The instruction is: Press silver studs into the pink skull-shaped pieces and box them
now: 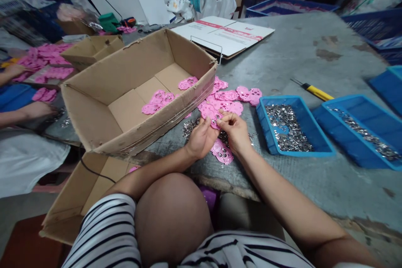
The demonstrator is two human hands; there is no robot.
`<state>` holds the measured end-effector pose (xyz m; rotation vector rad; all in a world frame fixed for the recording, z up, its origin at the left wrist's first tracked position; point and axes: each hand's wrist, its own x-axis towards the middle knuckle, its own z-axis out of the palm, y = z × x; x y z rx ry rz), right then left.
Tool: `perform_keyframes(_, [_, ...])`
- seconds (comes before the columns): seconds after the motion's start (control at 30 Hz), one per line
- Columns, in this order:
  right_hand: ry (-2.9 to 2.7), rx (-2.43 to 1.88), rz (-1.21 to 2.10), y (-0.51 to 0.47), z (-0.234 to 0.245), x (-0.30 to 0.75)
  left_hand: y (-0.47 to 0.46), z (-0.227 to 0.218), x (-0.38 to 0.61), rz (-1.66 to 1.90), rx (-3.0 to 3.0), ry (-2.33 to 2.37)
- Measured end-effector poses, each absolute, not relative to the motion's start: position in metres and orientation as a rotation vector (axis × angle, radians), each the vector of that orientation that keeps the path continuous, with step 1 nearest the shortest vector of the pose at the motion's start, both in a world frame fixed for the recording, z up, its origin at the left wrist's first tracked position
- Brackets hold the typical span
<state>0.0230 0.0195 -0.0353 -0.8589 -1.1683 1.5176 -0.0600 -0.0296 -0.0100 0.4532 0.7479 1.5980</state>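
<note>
Between my two hands is a pink plastic piece (pixel 211 112) with holes and small metal bits in it. My left hand (pixel 202 137) grips its lower left edge between thumb and fingers. Thumb and forefinger of my right hand (pixel 235 131) pinch at its right side; whether a small metal part is also between them, I cannot tell. Just below my hands, another pink piece (pixel 222 152) with metal bits lies on the table. Loose small metal parts (pixel 189 127) are heaped under and beside my hands. More pink pieces (pixel 223 95) are piled just beyond them.
A large cardboard box (pixel 125 88) holding several pink pieces stands at left. Blue bins (pixel 297 154) of metal parts sit at right, near a yellow-handled tool (pixel 318 92). Flattened white cardboard (pixel 232 33) lies at the back. At far left, a co-worker's hand (pixel 40 109) rests by pink pieces.
</note>
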Motion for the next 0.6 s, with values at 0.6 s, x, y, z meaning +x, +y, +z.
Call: perform_keyframes(0.6, [-1.014, -0.875, 1.701, 0.031, -0.017, 0.039, -0.026, -0.002, -0.086, 1.558, 0.704, 0.863])
